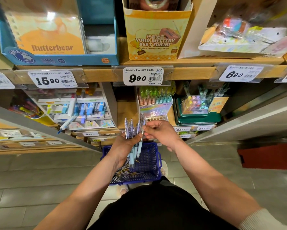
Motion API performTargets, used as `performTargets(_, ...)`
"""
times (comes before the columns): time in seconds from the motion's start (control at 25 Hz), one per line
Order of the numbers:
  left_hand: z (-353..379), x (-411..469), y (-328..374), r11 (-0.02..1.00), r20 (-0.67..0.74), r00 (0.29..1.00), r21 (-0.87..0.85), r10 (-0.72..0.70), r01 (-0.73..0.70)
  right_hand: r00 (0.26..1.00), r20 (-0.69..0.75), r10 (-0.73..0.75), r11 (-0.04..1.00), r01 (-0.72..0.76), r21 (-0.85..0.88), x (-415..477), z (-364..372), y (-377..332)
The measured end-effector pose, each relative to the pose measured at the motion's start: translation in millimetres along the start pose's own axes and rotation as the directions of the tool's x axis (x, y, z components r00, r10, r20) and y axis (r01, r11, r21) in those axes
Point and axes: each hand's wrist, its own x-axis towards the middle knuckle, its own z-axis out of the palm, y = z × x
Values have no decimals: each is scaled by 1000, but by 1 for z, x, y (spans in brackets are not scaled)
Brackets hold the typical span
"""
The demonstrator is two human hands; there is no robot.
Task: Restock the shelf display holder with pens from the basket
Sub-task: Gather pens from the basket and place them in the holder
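Observation:
My left hand [125,145] grips a bundle of pens [133,130] with clear purple tops and pale blue grips, tips pointing down. My right hand [159,132] pinches one pen of that bundle near its top, between thumb and forefinger. Below both hands a blue plastic basket [153,163] stands on the floor, with several more pens [124,170] lying in its left part. The shelf display holder [156,107], a holographic card stand with round holes, sits on the shelf just above my hands, with green, pink and blue pens standing in its back rows.
A white stand of correction tapes and markers [83,108] is to the holder's left. A green tray with a clear box [197,112] is to its right. The upper shelf carries a Butterbear box [56,35] and a yellow carton [156,35]. Price tags line the shelf edges.

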Motion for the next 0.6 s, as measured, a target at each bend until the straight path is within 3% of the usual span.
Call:
performTargets(0.12,-3,3,1,997,-74,995,-44,-63,60,975,-206,-88,986,115,121,15,-19,-6)
performTargets(0.24,-3,4,2,993,-75,994,-88,-81,74,894,-386,-229,973,223,-60,34,-29,-5)
performTargets(0.4,-2,3,3,991,-63,996,-118,-68,61,853,-367,-370,914,263,-310,54,-19,8)
performTargets(0.6,-6,1,4,988,-65,996,-145,-65,55,872,-251,-420,796,221,-564,75,-10,21)
